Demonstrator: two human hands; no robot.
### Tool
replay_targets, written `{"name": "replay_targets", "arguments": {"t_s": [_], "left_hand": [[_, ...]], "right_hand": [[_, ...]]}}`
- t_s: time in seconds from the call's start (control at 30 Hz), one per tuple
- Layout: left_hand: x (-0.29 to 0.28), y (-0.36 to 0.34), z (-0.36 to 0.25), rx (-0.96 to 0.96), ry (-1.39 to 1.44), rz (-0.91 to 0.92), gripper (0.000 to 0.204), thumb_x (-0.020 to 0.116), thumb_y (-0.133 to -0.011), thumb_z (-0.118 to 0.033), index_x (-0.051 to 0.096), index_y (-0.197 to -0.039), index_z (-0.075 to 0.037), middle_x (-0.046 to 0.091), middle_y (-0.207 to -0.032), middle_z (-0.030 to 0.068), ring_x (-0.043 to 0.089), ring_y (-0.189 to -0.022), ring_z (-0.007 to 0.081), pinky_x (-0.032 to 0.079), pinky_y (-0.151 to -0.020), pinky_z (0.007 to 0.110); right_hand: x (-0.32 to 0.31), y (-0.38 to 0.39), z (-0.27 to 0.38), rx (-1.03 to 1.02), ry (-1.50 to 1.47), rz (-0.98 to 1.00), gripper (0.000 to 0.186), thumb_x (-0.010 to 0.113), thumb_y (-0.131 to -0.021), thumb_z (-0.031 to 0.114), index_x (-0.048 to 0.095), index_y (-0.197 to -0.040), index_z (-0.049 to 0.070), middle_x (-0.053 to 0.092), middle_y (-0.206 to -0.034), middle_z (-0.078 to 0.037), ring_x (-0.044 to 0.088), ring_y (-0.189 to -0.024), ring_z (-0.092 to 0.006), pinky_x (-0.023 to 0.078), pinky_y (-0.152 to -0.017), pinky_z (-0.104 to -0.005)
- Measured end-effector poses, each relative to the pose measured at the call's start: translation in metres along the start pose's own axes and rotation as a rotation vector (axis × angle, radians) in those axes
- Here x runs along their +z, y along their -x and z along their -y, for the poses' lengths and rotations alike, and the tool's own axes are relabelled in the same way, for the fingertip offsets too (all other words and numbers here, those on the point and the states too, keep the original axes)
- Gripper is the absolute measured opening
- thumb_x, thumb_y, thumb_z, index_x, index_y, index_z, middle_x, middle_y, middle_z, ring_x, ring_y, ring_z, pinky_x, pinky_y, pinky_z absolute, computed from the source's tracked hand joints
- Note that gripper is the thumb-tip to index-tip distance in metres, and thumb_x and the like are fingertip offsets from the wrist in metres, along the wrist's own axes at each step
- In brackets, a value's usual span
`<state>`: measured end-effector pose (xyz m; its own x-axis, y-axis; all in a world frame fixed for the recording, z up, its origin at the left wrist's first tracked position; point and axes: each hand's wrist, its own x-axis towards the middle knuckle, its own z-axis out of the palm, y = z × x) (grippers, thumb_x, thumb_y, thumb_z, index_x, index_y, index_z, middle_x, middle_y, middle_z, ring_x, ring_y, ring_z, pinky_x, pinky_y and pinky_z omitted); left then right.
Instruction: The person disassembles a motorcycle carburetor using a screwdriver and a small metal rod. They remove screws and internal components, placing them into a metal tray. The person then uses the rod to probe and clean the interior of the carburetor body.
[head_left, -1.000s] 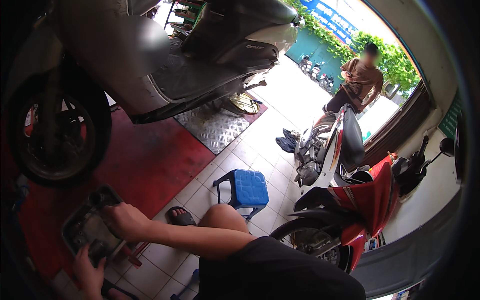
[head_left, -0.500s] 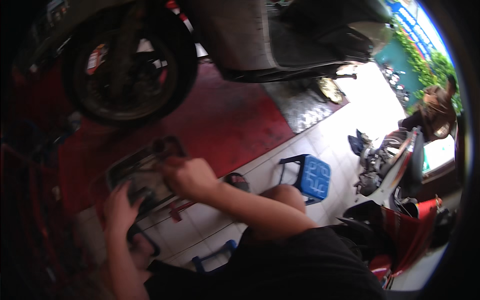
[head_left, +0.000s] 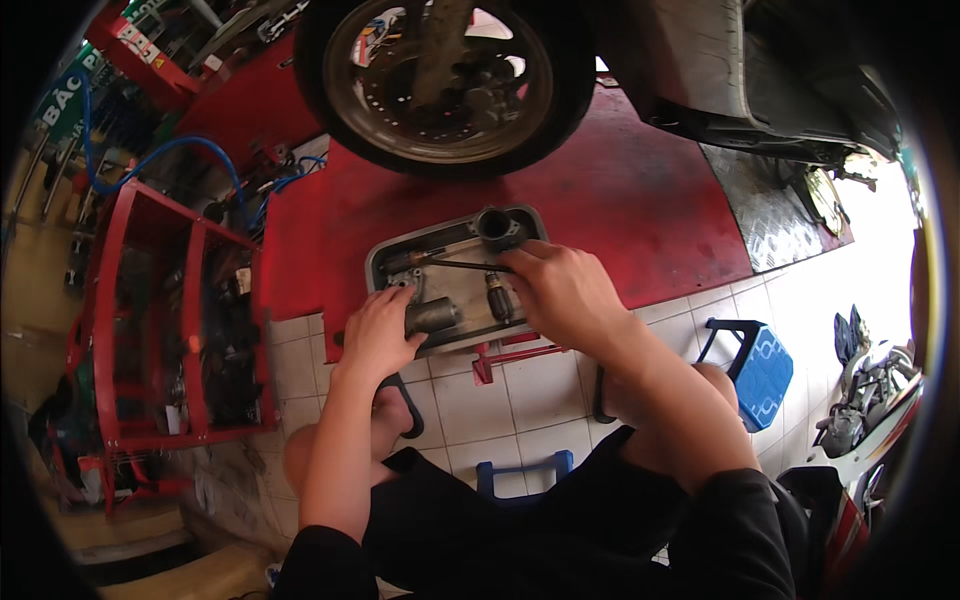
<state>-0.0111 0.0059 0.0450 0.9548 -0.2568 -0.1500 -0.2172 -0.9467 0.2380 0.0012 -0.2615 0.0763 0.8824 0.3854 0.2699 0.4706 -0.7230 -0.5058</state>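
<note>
A shallow grey metal tray (head_left: 462, 226) with several metal parts in it rests on the red platform's near edge. My left hand (head_left: 376, 335) curls around one end of a grey metal cylinder (head_left: 432, 316) at the tray's near left, thumb below and fingers above. My right hand (head_left: 565, 290) grips a thin dark rod (head_left: 465, 265) that points left across the tray. Its far tip lies near a dark cylindrical part (head_left: 400, 260). A round, hollow metal part (head_left: 494, 224) sits in the far right corner. Beside my right fingers lies a black-bodied part (head_left: 498, 298).
A motorbike's front wheel (head_left: 440, 100) stands beyond the tray on the red platform (head_left: 640, 200). Left is a red tool cabinet (head_left: 195, 330) with a blue hose (head_left: 170, 148) above. A blue stool (head_left: 765, 375) stands right on the tiled floor (head_left: 470, 400). Another motorbike (head_left: 870, 410) stands far right.
The view has swung left and steadied, so tray and wheel appear farther right. Both hands stay at the tray, the left by the cylinder, the right over its right side.
</note>
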Motion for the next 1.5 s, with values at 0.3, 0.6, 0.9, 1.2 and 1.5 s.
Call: {"name": "replay_targets", "arguments": {"t_s": [0.3,0.6,0.9,1.2,1.5], "left_hand": [[0.024,-0.019,-0.024,0.076,-0.095,0.038,0.062,0.081,-0.076,-0.024,0.058,-0.132,-0.006,0.061,-0.131,0.0121,0.054,-0.126,0.0305,0.045,-0.104,0.044],[0.011,-0.018,-0.037,0.107,-0.004,0.033,0.057,0.079,-0.079,-0.025,0.06,-0.13,-0.009,0.064,-0.126,0.0112,0.061,-0.117,0.0327,0.049,-0.097,0.045],[-0.038,0.005,0.01,-0.116,-0.026,-0.12,0.049,0.061,-0.079,-0.004,0.061,-0.128,-0.008,0.066,-0.119,0.0125,0.064,-0.102,0.0367,0.053,-0.086,0.048],[-0.007,0.002,0.016,-0.007,0.107,-0.329,0.034,0.057,-0.085,0.002,0.069,-0.115,-0.009,0.069,-0.112,0.0111,0.066,-0.099,0.0353,0.054,-0.083,0.043],[0.018,-0.002,-0.027,0.12,0.147,-0.119,0.037,0.057,-0.073,0.003,0.073,-0.105,-0.009,0.069,-0.114,0.0085,0.066,-0.105,0.0308,0.055,-0.088,0.042]], "right_hand": [[-0.023,-0.009,-0.033,0.194,0.116,-0.067,0.019,0.062,-0.083,0.011,0.071,-0.099,0.004,0.069,-0.092,-0.016,0.067,-0.084,-0.0377,0.055,-0.074,-0.0467],[-0.026,-0.013,-0.036,0.26,0.117,0.041,0.017,0.066,-0.083,0.019,0.072,-0.086,0.003,0.068,-0.076,-0.02,0.067,-0.075,-0.0405,0.055,-0.071,-0.0489],[-0.032,-0.023,-0.031,0.217,0.034,0.063,0.023,0.068,-0.083,0.024,0.071,-0.084,0.002,0.069,-0.073,-0.018,0.068,-0.076,-0.0396,0.055,-0.071,-0.048],[-0.011,-0.031,-0.034,0.176,0.099,0.123,0.021,0.069,-0.08,0.023,0.071,-0.084,0.002,0.071,-0.088,-0.019,0.07,-0.084,-0.0374,0.057,-0.074,-0.0462],[-0.014,-0.032,-0.03,0.153,0.163,0.315,0.019,0.063,-0.079,0.011,0.073,-0.094,0.005,0.074,-0.097,-0.016,0.072,-0.093,-0.0326,0.058,-0.078,-0.0428]]}}
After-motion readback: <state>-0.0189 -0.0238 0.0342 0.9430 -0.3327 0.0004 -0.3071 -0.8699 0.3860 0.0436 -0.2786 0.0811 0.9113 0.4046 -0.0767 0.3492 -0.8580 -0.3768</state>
